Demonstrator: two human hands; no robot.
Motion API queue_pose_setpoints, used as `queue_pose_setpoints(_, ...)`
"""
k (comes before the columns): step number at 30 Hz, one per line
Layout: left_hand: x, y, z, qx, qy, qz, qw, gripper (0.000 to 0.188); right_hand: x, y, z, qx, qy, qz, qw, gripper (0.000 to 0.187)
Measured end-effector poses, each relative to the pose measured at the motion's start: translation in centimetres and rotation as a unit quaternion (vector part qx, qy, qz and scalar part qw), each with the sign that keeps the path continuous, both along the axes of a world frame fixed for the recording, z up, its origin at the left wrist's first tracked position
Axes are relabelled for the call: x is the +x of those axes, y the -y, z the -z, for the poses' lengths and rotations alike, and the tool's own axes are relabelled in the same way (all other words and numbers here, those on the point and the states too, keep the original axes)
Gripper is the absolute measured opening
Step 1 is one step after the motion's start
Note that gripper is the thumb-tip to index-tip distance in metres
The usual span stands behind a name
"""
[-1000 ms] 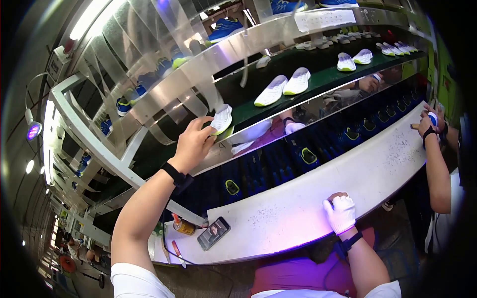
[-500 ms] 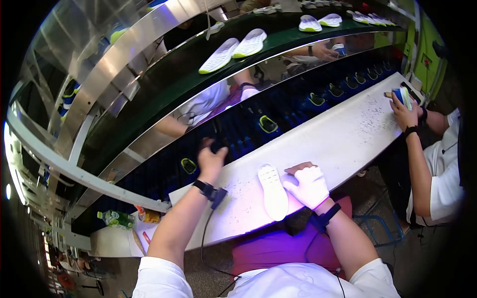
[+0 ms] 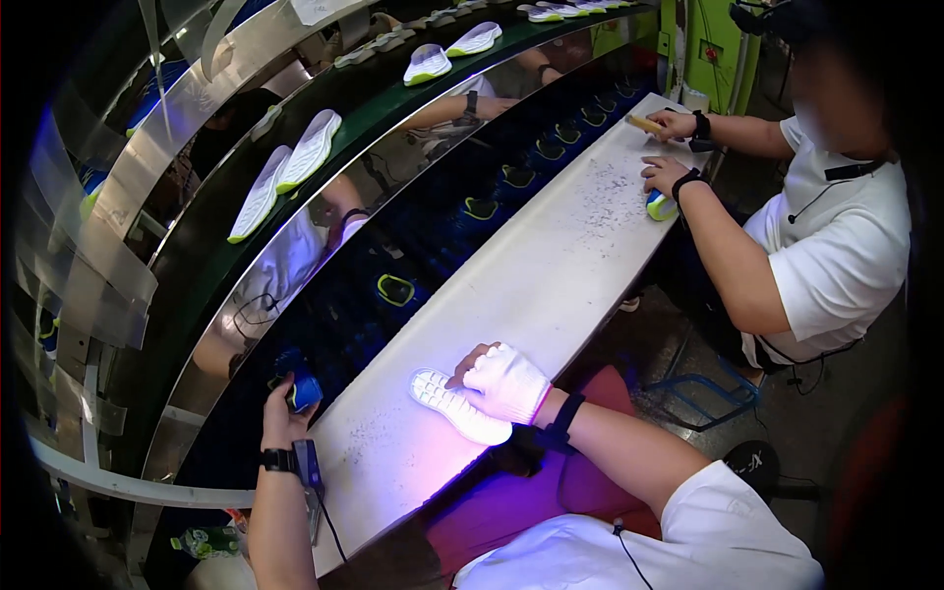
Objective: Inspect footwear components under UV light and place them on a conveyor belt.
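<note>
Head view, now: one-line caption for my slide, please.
Left hand holding a blue shoe, gloved right hand on a white sole at a white bench, a co-worker alongside.

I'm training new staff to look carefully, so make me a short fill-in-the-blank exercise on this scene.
1. The person's hand in the white knitted glove, touching a white, elongated shoe sole, is the ____ one.
2. The person's bare hand holds a yellow-green-trimmed shoe upper that is mainly ____.
3. The co-worker wears a short-sleeved shirt coloured ____.
4. The conveyor belt carrying white, lime-edged soles is dark ____.

Missing words: right; blue; white; green.
</note>
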State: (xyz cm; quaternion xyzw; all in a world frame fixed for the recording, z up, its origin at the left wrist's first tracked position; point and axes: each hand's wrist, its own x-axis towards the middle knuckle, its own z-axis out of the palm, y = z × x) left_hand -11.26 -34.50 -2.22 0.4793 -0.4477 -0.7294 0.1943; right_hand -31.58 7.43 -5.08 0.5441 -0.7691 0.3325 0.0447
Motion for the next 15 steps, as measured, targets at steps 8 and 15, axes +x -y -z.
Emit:
queue_pose_setpoints(8, 7.8, -20.8, -3.7, -0.047, 0.013, 0.107, 0.993, 0.051, 5.0, -2.4, -2.6, -0.013, 0.052, -0.03, 0.998, 0.04)
queue_pose_setpoints(15, 4.0, -20.1, -4.0, -0.536, 0.141, 0.303, 0.776, 0.045, 5.9, -5.4, -2.8, -0.05, -0.007, -0.076, 0.996, 0.036)
